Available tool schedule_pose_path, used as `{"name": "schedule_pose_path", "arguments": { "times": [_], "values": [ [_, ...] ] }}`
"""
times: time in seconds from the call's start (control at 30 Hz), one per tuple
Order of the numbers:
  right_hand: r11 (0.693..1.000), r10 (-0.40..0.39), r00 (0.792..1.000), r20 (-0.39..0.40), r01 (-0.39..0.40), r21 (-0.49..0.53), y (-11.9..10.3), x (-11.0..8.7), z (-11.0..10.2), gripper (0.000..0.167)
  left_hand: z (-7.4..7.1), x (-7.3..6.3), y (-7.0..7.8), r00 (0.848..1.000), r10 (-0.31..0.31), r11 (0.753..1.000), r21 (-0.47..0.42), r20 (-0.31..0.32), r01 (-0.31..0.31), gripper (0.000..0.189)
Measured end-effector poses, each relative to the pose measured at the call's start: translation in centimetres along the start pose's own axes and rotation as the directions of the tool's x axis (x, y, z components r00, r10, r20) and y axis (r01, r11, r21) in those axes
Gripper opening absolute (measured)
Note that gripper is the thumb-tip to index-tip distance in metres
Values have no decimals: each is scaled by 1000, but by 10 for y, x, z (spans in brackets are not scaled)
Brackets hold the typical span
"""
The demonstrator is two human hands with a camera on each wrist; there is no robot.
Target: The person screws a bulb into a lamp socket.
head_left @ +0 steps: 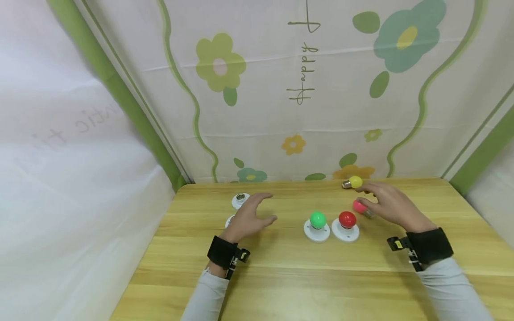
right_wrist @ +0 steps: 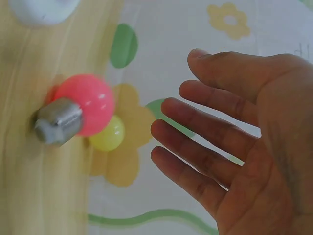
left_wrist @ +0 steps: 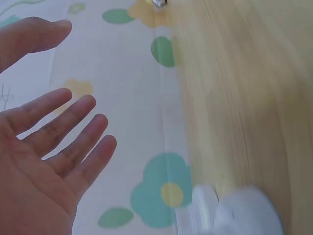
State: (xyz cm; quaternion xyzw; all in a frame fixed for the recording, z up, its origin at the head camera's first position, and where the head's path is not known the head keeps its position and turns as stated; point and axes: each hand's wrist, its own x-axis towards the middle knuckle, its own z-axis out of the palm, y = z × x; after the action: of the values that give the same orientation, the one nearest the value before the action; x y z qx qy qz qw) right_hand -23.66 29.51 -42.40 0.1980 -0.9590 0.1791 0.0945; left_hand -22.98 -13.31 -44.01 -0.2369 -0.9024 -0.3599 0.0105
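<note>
My right hand point(head_left: 391, 205) hovers with relaxed, spread fingers over a pink bulb point(head_left: 359, 206) lying on the table. In the right wrist view that pink bulb point(right_wrist: 90, 105) shows its metal screw base, and a yellow bulb point(right_wrist: 108, 134) lies behind it, with nothing in the hand point(right_wrist: 234, 127). The yellow bulb point(head_left: 355, 182) is at the table's back edge. On the left, my left hand point(head_left: 249, 218) is held above two white lamp sockets, partly covering the nearer socket point(head_left: 229, 221). The farther socket point(head_left: 240, 200) has no bulb. In the left wrist view its fingers point(left_wrist: 73, 142) are spread.
Between the hands stand a green bulb point(head_left: 318, 220) and a red bulb point(head_left: 347, 219), each upright in a round white socket. A flowered curtain point(head_left: 265, 89) rises behind the wooden table point(head_left: 281, 285), and a white side cloth point(head_left: 80, 200) borders its left.
</note>
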Motion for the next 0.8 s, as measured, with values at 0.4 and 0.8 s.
{"name": "schedule_pose_path", "arguments": {
  "times": [0.4,0.8],
  "values": [
    [995,46,992,115,-56,88,21,1,10,48,-21,-23,-39,998,-35,998,58,-45,38,71],
    [986,63,981,185,-89,138,32,2,30,60,-27,-41,-75,983,-170,985,46,68,167,86]
  ]
}}
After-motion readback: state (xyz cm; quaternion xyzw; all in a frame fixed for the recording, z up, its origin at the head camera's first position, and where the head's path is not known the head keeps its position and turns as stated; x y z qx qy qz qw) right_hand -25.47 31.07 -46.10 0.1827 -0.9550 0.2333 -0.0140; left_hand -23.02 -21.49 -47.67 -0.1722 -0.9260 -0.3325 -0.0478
